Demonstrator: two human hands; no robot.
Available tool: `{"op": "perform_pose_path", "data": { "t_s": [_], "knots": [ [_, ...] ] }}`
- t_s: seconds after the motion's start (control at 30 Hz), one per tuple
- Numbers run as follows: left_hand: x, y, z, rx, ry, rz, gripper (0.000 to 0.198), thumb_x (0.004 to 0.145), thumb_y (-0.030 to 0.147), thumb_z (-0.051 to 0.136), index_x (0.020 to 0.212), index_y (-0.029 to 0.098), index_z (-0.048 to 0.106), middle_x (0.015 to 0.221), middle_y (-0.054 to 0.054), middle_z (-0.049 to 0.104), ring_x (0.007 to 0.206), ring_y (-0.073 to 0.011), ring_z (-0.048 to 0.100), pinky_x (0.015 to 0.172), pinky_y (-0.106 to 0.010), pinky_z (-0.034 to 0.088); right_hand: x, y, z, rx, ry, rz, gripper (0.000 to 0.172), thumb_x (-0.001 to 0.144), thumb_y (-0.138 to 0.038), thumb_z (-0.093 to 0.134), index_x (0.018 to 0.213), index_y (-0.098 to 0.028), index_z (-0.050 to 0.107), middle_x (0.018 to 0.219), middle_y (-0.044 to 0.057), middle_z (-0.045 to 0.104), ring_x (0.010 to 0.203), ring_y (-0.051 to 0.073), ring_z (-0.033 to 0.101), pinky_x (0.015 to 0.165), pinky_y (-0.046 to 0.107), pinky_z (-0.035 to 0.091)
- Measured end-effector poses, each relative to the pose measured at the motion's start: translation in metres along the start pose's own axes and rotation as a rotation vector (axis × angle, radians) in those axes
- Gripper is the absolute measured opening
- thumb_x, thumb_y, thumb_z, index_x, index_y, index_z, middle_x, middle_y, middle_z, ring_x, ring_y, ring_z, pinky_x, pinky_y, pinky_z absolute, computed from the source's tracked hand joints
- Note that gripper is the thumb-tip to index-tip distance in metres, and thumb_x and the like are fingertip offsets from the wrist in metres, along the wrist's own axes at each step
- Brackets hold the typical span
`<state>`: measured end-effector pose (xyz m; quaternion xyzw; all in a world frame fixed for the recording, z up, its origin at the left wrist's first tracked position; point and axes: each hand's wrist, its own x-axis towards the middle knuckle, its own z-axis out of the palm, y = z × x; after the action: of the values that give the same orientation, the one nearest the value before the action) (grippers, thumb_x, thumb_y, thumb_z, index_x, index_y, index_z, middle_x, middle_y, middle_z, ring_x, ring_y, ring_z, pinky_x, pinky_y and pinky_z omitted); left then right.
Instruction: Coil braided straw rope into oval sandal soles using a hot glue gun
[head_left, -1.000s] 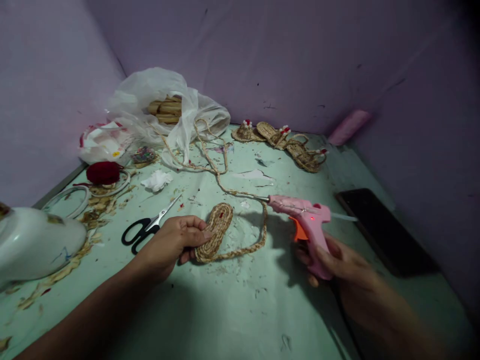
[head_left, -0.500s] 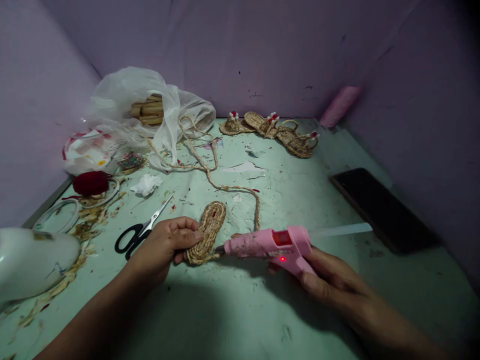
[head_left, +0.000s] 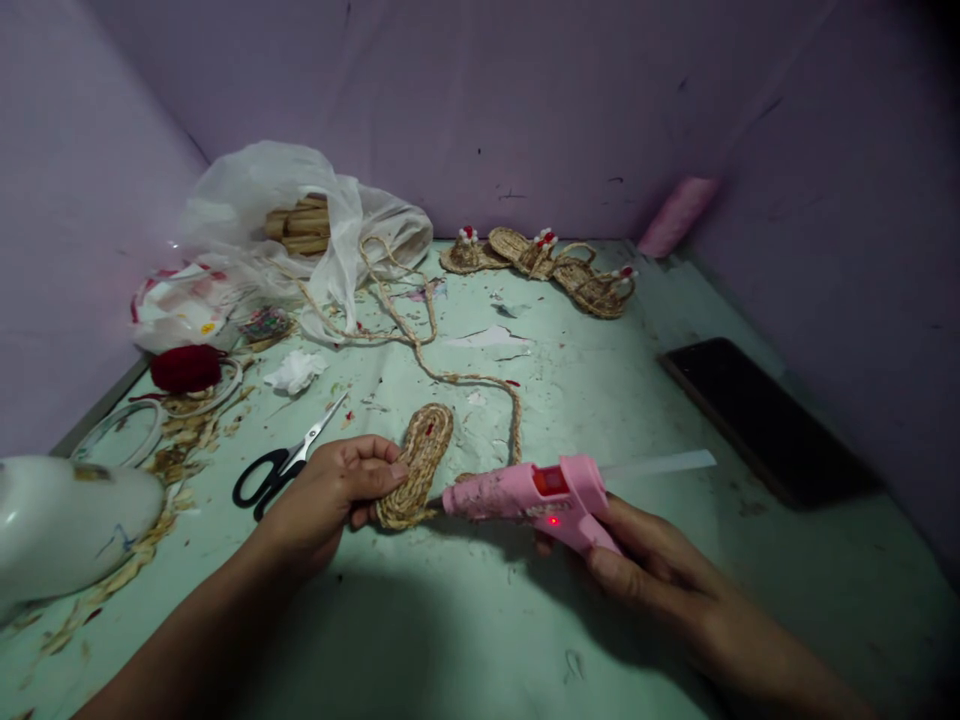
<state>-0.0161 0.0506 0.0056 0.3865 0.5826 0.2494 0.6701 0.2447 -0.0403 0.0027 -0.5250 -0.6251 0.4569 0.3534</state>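
Observation:
Between the thumb and fingers of my left hand (head_left: 341, 495) is a small oval sole of coiled braided straw (head_left: 421, 463), tilted up off the table. A pink hot glue gun (head_left: 525, 495) with a lit red light is gripped in my right hand (head_left: 652, 575). Its nozzle meets the sole's lower right edge; whether glue is coming out cannot be seen. A clear glue stick (head_left: 660, 464) sticks out of the gun's back. From behind the gun, a braided straw cord (head_left: 465, 379) winds back over the table towards the plastic bag.
Scissors (head_left: 289, 458) lie beside my left hand. Farther left are a white bottle (head_left: 82, 525), dark red yarn (head_left: 185, 369) and straw scraps. A plastic bag (head_left: 341, 235) with straw, and finished miniature slippers (head_left: 592, 285), rest at the back. A phone (head_left: 765, 420) lies right.
The glue gun has shifted slightly left with my right hand, its nozzle now closer in against the sole's edge. My left hand has barely moved.

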Motion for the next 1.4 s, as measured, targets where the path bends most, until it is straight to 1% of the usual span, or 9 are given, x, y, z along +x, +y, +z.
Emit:
{"op": "perform_pose_path", "data": {
  "t_s": [0.1, 0.23, 0.37, 0.5, 0.73, 0.9, 1.0, 1.17, 1.4],
  "knots": [
    [-0.001, 0.001, 0.0, -0.006, -0.009, -0.004, 0.034, 0.049, 0.031, 0.077, 0.067, 0.012, 0.056, 0.046, 0.006, 0.05, 0.034, -0.0005, 0.031, 0.035, -0.015, 0.018, -0.001, 0.005, 0.002, 0.077, -0.039, 0.038, 0.036, 0.085, -0.038, 0.052, 0.116, -0.024, 0.065, 0.09, 0.008, 0.07, 0.087, 0.023, 0.066, 0.07, 0.034, 0.057],
    [-0.001, 0.002, 0.001, -0.009, -0.009, -0.011, 0.036, 0.048, 0.032, 0.078, 0.068, 0.012, 0.056, 0.047, 0.006, 0.052, 0.035, -0.0003, 0.031, 0.035, -0.015, 0.018, -0.001, 0.01, 0.003, 0.146, -0.064, 0.056, 0.036, 0.086, -0.039, 0.051, 0.115, -0.025, 0.064, 0.085, 0.007, 0.068, 0.077, 0.021, 0.063, 0.066, 0.032, 0.055],
    [0.0, 0.002, 0.001, -0.009, -0.01, -0.016, 0.035, 0.048, 0.031, 0.078, 0.069, 0.012, 0.057, 0.048, 0.006, 0.052, 0.035, -0.0003, 0.031, 0.036, -0.015, 0.017, 0.001, 0.006, 0.002, 0.216, -0.071, 0.076, 0.032, 0.088, -0.04, 0.049, 0.112, -0.025, 0.064, 0.08, 0.004, 0.064, 0.069, 0.016, 0.059, 0.062, 0.028, 0.051],
    [0.0, 0.002, 0.001, -0.019, -0.013, -0.009, 0.035, 0.048, 0.031, 0.078, 0.069, 0.012, 0.057, 0.048, 0.006, 0.051, 0.036, -0.0005, 0.031, 0.036, -0.015, 0.017, 0.002, 0.003, 0.001, 0.237, -0.085, 0.119, 0.033, 0.088, -0.043, 0.049, 0.11, -0.023, 0.064, 0.082, 0.004, 0.063, 0.069, 0.015, 0.056, 0.057, 0.025, 0.047],
    [0.001, -0.002, -0.002, -0.009, -0.028, -0.007, 0.034, 0.05, 0.031, 0.078, 0.069, 0.012, 0.058, 0.049, 0.005, 0.051, 0.037, -0.0009, 0.031, 0.037, -0.015, 0.018, 0.002, 0.008, 0.003, 0.284, -0.071, 0.119, 0.031, 0.089, -0.044, 0.048, 0.104, -0.021, 0.062, 0.08, 0.004, 0.06, 0.062, 0.012, 0.049, 0.051, 0.023, 0.041],
    [-0.001, -0.001, -0.001, 0.001, -0.028, -0.013, 0.032, 0.051, 0.031, 0.077, 0.069, 0.012, 0.059, 0.049, 0.006, 0.05, 0.037, -0.0004, 0.03, 0.037, -0.015, 0.017, 0.004, 0.006, 0.001, 0.272, -0.053, 0.123, 0.028, 0.089, -0.043, 0.048, 0.095, -0.02, 0.063, 0.077, 0.003, 0.058, 0.06, 0.012, 0.046, 0.052, 0.023, 0.04],
    [-0.002, 0.002, 0.0, 0.013, -0.025, -0.025, 0.031, 0.051, 0.031, 0.077, 0.069, 0.012, 0.059, 0.05, 0.006, 0.05, 0.038, -0.0005, 0.03, 0.037, -0.015, 0.018, 0.005, 0.006, 0.001, 0.29, -0.025, 0.156, 0.028, 0.089, -0.045, 0.049, 0.097, -0.022, 0.062, 0.079, 0.003, 0.059, 0.062, 0.012, 0.047, 0.054, 0.023, 0.04],
    [-0.002, 0.002, 0.0, 0.02, -0.019, -0.022, 0.033, 0.051, 0.033, 0.077, 0.07, 0.012, 0.06, 0.05, 0.006, 0.05, 0.038, -0.0005, 0.029, 0.037, -0.015, 0.017, 0.006, 0.007, 0.002, 0.319, -0.021, 0.159, 0.03, 0.088, -0.047, 0.05, 0.092, -0.019, 0.062, 0.078, 0.004, 0.058, 0.061, 0.012, 0.046, 0.053, 0.023, 0.039],
    [-0.001, 0.001, -0.001, 0.026, -0.005, -0.023, 0.036, 0.049, 0.034, 0.078, 0.07, 0.012, 0.06, 0.051, 0.006, 0.049, 0.038, -0.0009, 0.029, 0.037, -0.016, 0.017, 0.006, 0.013, 0.001, 0.407, 0.008, 0.174, 0.03, 0.087, -0.048, 0.052, 0.089, -0.02, 0.062, 0.075, 0.002, 0.054, 0.06, 0.012, 0.042, 0.052, 0.023, 0.035]
  ]
}}
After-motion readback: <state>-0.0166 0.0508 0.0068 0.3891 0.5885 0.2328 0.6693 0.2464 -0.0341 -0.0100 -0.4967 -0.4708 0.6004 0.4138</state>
